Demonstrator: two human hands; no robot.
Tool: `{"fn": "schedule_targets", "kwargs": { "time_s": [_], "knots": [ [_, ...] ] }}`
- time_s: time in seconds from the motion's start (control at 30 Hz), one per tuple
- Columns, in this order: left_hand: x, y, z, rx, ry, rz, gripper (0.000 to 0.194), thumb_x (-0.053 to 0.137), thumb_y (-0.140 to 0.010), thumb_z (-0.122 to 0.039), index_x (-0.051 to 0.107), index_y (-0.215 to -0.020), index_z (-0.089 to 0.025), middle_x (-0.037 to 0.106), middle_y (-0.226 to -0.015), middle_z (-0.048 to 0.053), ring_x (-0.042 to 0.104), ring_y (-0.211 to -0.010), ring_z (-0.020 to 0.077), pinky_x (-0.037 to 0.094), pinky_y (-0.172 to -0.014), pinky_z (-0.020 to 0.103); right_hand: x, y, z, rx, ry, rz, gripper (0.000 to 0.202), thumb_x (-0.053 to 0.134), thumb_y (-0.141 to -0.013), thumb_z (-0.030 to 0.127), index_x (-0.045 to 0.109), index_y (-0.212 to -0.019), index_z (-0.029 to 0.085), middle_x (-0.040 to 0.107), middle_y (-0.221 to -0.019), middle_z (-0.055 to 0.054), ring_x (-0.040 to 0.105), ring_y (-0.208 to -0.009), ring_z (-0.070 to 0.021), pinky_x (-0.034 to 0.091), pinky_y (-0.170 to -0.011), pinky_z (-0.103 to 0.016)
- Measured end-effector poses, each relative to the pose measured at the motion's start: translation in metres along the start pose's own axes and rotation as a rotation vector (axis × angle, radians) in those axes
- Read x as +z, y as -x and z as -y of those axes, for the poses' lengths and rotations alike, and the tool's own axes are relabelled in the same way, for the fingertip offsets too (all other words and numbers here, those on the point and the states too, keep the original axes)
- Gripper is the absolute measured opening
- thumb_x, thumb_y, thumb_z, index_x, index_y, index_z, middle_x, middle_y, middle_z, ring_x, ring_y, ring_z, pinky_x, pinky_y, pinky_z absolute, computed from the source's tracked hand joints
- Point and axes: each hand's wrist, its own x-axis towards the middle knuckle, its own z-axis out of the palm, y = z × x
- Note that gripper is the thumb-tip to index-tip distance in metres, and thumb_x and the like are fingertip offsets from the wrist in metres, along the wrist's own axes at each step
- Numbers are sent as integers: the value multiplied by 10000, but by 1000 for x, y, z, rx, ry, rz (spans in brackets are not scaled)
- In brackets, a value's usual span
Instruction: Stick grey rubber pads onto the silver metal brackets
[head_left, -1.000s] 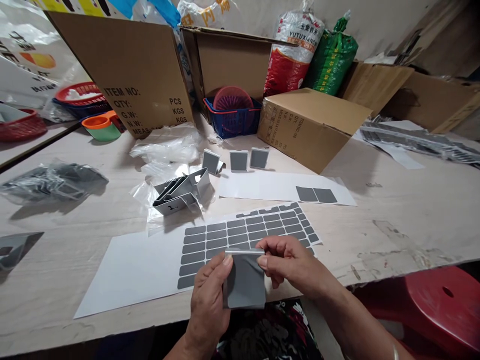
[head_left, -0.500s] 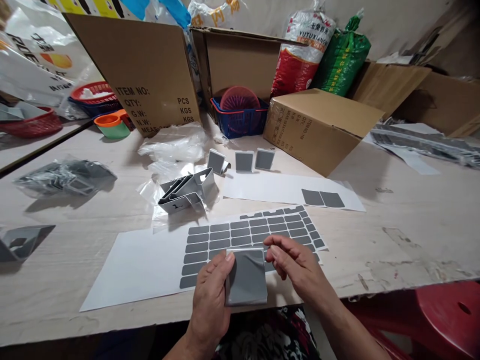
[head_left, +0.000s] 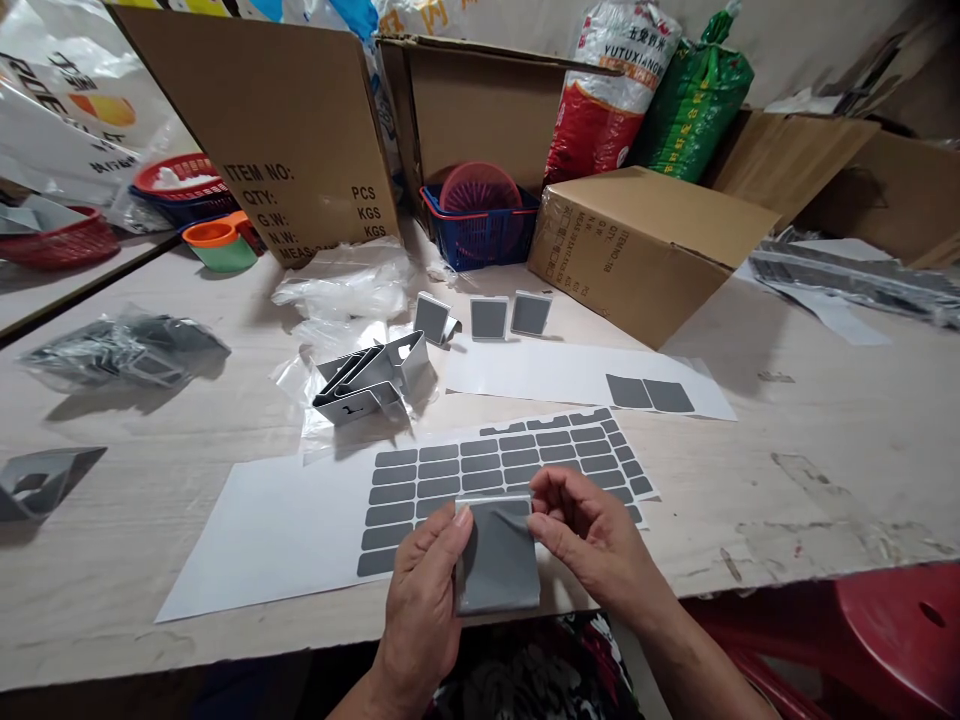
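The left hand (head_left: pixel 421 590) grasps a gray square piece (head_left: pixel 497 562); the right hand (head_left: pixel 598 535) is at the piece's corner, its grip unclear.

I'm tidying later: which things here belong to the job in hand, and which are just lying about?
Likely in use:
gray piece in the left hand
sheet of gray rectangles
white sheet with two gray squares
three standing gray pieces

Probably just lying about:
blue basket
green sack

1 grey square piece (head_left: pixel 497 558) in left hand (head_left: pixel 421 592)
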Motion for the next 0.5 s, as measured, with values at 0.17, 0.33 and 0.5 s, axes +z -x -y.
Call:
{"fn": "schedule_targets", "kwargs": {
  "time_s": [0.17, 0.33, 0.5],
  "knots": [
    [-6, 1, 4, -94, 47, 164, 105, 656, -712, -271, 632, -733, -171, 606, -613, -2, 531, -542, 102, 439, -528, 196, -1, -6, -2, 32, -34, 46, 127, 511, -841, 306, 534, -888, 191, 443, -720, 17, 396, -634, -99, 356, -566, -238],
    [-9, 2, 3, -60, -35, 320, 137, 625, -746, -226, 644, -857, -149, 642, -750, 30, 544, -624, 103, 447, -585, 206, 0, -12, -3, 37, -71, 70, 118, 583, -790, 271, 538, -826, 168, 412, -659, 33, 375, -621, -96, 342, -576, -238],
    [-3, 3, -2, -81, -63, 310, 229, 681, -684, -227, 644, -897, -151, 645, -724, 27, 562, -621, 118, 470, -581, 221, 0, -17, -4, 57, -112, 68, 140, 608, -762, 263, 541, -842, 169, 401, -646, 41, 374, -607, -93, 339, -562, -235]
  ]
}}
